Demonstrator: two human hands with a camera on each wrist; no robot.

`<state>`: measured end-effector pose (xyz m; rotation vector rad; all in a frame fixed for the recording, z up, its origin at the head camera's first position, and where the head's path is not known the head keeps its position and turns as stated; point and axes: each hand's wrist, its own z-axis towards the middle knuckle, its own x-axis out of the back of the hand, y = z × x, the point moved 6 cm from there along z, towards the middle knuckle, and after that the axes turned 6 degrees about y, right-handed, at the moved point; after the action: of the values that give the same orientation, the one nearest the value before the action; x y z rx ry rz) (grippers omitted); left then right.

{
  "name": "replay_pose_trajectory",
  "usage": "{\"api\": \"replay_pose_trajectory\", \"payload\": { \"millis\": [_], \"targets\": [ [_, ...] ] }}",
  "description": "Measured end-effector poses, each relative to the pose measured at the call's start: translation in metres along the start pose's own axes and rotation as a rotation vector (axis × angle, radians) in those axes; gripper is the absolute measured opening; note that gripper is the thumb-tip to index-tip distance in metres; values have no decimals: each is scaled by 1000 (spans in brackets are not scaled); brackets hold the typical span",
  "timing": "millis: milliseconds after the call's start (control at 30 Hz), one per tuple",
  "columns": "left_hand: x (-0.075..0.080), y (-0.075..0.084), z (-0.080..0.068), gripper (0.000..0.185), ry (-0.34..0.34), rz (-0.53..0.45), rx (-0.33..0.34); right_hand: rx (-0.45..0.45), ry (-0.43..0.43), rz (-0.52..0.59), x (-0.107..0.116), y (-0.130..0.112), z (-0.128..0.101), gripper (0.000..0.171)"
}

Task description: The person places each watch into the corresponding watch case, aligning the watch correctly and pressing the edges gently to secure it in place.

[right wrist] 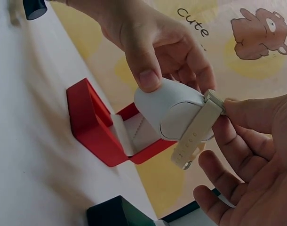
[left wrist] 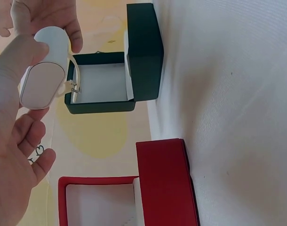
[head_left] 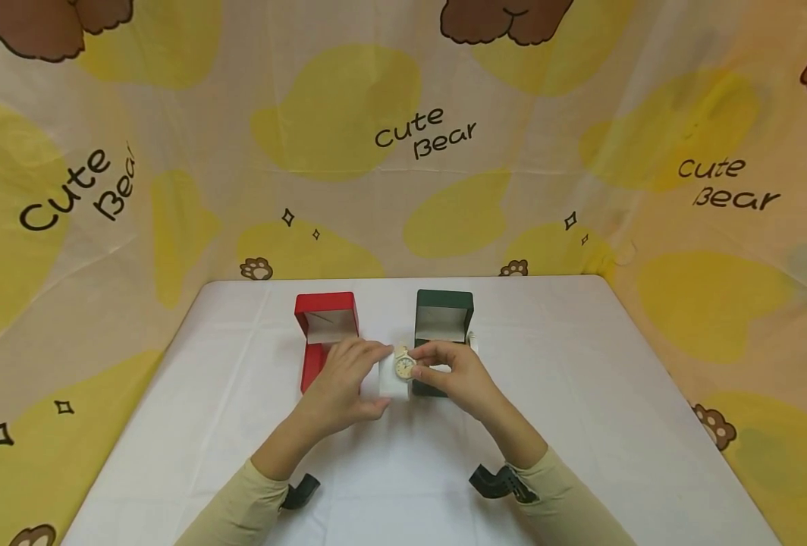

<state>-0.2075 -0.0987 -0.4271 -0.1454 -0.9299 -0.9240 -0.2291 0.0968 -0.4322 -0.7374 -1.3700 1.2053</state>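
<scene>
My left hand [head_left: 338,387] grips a white, rounded watch cushion [head_left: 393,388], with the thumb on one side and fingers on the other. A wristwatch [head_left: 405,368] with a pale dial and cream strap is at the cushion's right end. Thumb and index finger of my right hand [head_left: 463,377] pinch the watch by its case. In the right wrist view the strap [right wrist: 196,133] hangs across the cushion's flat end, its buckle end loose. Both hands are raised in front of two boxes, a red one [head_left: 325,302] and a dark green one [head_left: 444,299], lids up.
A white cloth covers the table [head_left: 581,425]. Behind the green box's right side, a small pale object [head_left: 473,341] partly shows. Black wrist mounts [head_left: 301,491] sit under both forearms. Printed fabric [head_left: 349,114] encloses the table's back and sides.
</scene>
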Motion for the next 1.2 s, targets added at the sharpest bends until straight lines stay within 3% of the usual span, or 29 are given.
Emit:
{"api": "replay_pose_trajectory", "payload": {
  "millis": [300,467,633,767,1000,1200],
  "targets": [
    [-1,1,0,75,0,3,-9,-28,10,4,-4,3,0,22],
    [2,0,0,74,35,5,-23,-22,44,-41,-4,4,0,17],
    [5,-3,0,77,58,2,8,0,82,-81,-5,4,0,10],
    [7,-6,0,78,61,-5,40,76,91,-140,-6,1,-1,11],
    [12,-11,0,76,78,17,85,257,95,-332,-12,-4,-3,28],
    [15,-12,0,76,90,29,108,365,126,-415,-16,-10,-5,31]
  ]
}}
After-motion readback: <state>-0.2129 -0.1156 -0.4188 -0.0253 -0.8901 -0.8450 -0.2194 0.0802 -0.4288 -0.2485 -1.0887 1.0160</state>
